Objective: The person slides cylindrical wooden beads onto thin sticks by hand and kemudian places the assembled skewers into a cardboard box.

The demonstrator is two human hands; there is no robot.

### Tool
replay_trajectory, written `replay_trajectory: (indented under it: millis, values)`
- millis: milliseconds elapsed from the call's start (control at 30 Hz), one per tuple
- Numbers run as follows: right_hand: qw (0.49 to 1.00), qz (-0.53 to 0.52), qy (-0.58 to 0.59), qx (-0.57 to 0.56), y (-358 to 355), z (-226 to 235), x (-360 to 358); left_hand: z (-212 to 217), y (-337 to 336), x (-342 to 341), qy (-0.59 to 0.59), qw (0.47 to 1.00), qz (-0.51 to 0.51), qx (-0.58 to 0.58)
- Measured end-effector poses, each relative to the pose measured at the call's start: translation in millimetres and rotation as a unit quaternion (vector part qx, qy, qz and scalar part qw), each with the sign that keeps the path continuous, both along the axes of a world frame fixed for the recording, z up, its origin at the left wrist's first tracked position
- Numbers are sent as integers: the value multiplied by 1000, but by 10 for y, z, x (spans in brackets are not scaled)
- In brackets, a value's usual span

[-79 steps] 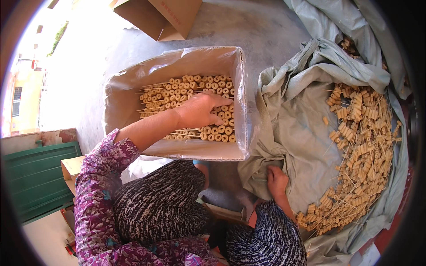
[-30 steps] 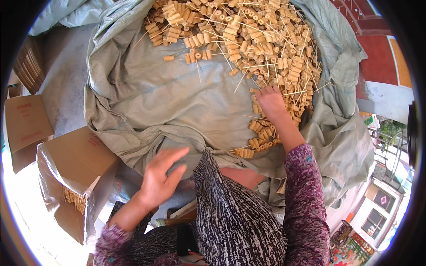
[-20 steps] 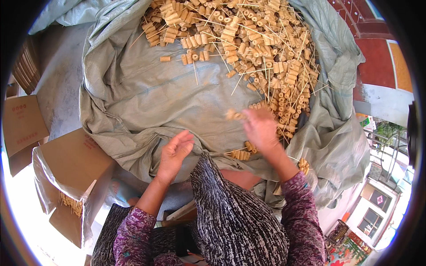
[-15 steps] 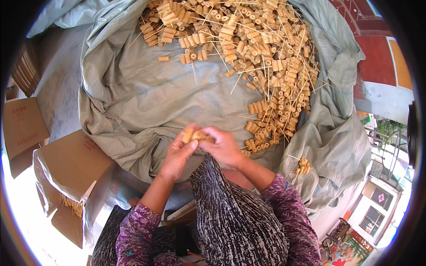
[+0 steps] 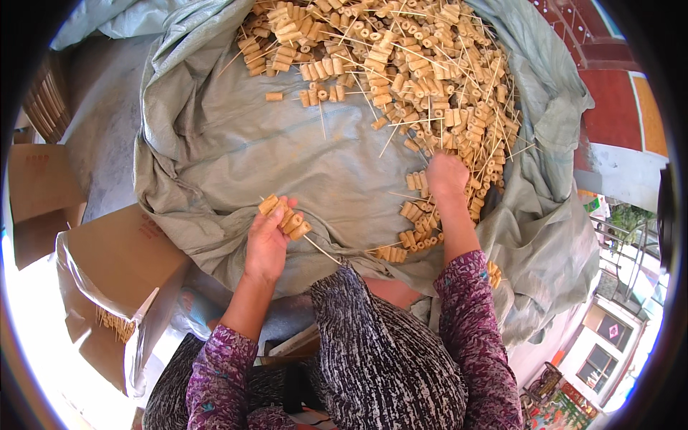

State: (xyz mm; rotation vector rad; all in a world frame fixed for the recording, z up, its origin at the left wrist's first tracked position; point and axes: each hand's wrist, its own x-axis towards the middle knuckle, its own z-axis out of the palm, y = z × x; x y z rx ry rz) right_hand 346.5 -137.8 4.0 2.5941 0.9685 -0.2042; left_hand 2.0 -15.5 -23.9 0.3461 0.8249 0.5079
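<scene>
My left hand (image 5: 266,247) is closed round a skewer of short tan hollow rolls (image 5: 285,216). The thin stick runs down to the right, out of the rolls, toward my knee. My right hand (image 5: 448,174) is at the near edge of a big pile of the same rolls and skewers (image 5: 430,79). It looks curled like a fist, its fingertips hidden, so what it grips does not show. A single loose roll (image 5: 274,97) lies on the grey-green cloth (image 5: 236,158), left of the pile.
The cloth is bunched up into a raised rim around the pile. Cardboard boxes (image 5: 122,258) stand at the left, one with thin sticks (image 5: 115,324) inside. Another small skewer of rolls (image 5: 494,274) lies on the cloth beside my right sleeve. My patterned trouser leg (image 5: 387,344) is in front.
My hands were together over the skewer and have parted. The left has moved left with the skewer; the right has let go of it and reached up and right to the pile.
</scene>
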Motion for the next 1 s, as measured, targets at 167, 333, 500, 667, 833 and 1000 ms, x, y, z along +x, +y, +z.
replay_trajectory:
  millis: [167, 333, 500, 667, 833, 1000]
  values:
    - [918, -217, 234, 236, -279, -100, -348, -47, 73, -45, -7, 1000, 19, -3]
    - [657, -276, 574, 404, -351, -89, -1267, -121, 89, -33, -67, 996, 37, -44]
    - [498, -257, 787, 256, 2, 181, -1814, -75, 127, 37, -108, 991, 21, -71]
    - [554, -244, 764, 222, 122, 7, -1969, 9, 85, 106, -58, 998, -1, 2]
    - [585, -227, 746, 222, 65, -72, -2054, 44, -1, 174, 47, 997, -6, 66]
    - [578, -216, 753, 228, 98, -16, -2101, -16, 22, 153, 10, 1000, 21, 13]
